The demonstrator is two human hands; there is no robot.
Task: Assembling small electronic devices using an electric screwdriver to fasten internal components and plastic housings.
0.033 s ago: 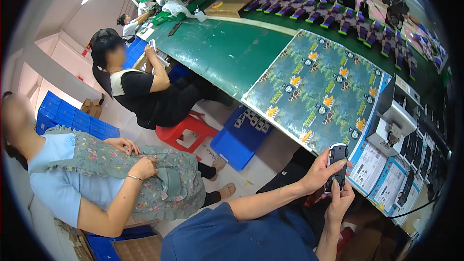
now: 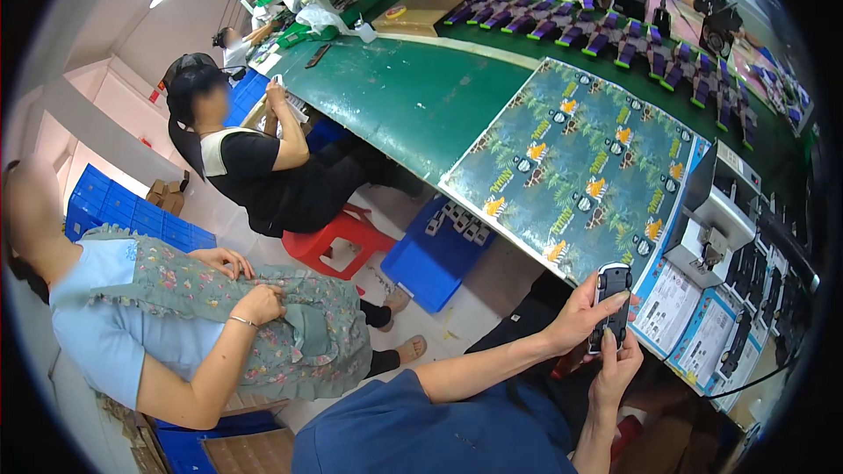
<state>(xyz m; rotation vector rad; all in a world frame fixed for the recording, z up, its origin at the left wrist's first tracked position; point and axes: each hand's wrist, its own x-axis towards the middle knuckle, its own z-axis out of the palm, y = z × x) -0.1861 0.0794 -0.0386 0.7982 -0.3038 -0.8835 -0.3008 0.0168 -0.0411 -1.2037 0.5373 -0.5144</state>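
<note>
My left hand [image 2: 581, 314] and my right hand [image 2: 620, 367] together hold a small black hand-held device [image 2: 612, 297] upright, just in front of the bench edge. The left hand wraps its left side with the thumb up along it. The right hand supports it from below with fingers on its lower face. The device has a light grey patch near its top. Right behind it lies a large printed sheet [image 2: 580, 167] with a blue-green pattern of small figures.
A long green bench [image 2: 413, 96] runs to the back, carrying rows of purple and black devices [image 2: 615, 35]. A grey bench machine [image 2: 716, 211] and printed cards [image 2: 694, 333] stand to the right. Blue crates [image 2: 430, 263] and a red stool [image 2: 338, 241] sit below. Two people sit on the left.
</note>
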